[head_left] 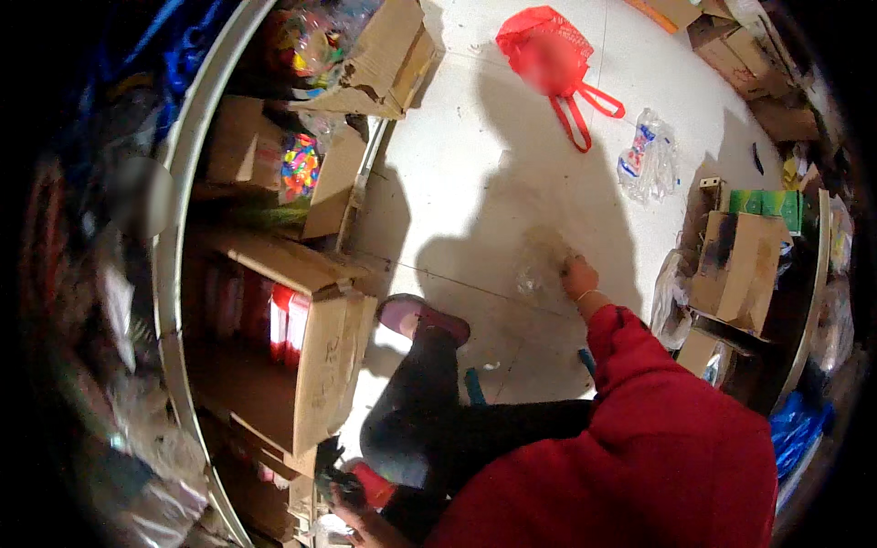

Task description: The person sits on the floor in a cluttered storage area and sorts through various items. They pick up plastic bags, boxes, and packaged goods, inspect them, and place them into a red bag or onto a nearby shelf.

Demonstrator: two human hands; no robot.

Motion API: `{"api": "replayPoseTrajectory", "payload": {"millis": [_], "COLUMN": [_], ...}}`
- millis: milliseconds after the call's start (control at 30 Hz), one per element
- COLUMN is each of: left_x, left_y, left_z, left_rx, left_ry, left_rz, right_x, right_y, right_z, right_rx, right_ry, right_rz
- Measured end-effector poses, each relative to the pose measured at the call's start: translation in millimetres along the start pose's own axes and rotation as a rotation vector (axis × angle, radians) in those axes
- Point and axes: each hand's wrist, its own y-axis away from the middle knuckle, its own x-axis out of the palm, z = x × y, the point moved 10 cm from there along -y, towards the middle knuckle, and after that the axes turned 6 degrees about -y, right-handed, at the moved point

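Observation:
My right hand [581, 278] reaches out over the pale floor, its fingers closed on a crumpled clear plastic bag [535, 263]. The bag is see-through and hard to make out in the shade. Low at the left, my left hand [354, 518] is beside my leg, with its fingers curled at a dark crumpled thing [334, 468]. What kind of thing that is, I cannot tell. A bit of red [373, 484] shows right beside it.
Open cardboard boxes [327, 379] fill the shelving at the left. Farther ahead a red carrier bag [546, 55] and a clear plastic package [650, 157] lie on the floor. A cardboard box [736, 274] and green boxes [776, 208] stand at the right.

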Motion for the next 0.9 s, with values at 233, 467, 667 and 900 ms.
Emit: {"api": "replayPoseTrajectory", "payload": {"millis": [233, 467, 667, 900], "left_x": [-25, -45, -74, -133], "left_y": [26, 112, 136, 134], "left_z": [-62, -125, -133, -111], "left_rx": [0.107, 0.313, 0.393, 0.406], "left_ry": [0.415, 0.457, 0.430, 0.686], "left_rz": [0.112, 0.111, 0.194, 0.178], "right_x": [-214, -342, -320, -193], "right_y": [45, 265, 435, 543], "right_z": [145, 332, 410, 470], "right_rx": [-0.869, -1.657, -2.161, -2.395], "right_ry": [0.217, 0.196, 0.065, 0.161], "right_rz": [-0.357, -0.828, -0.781, -0.266]}}
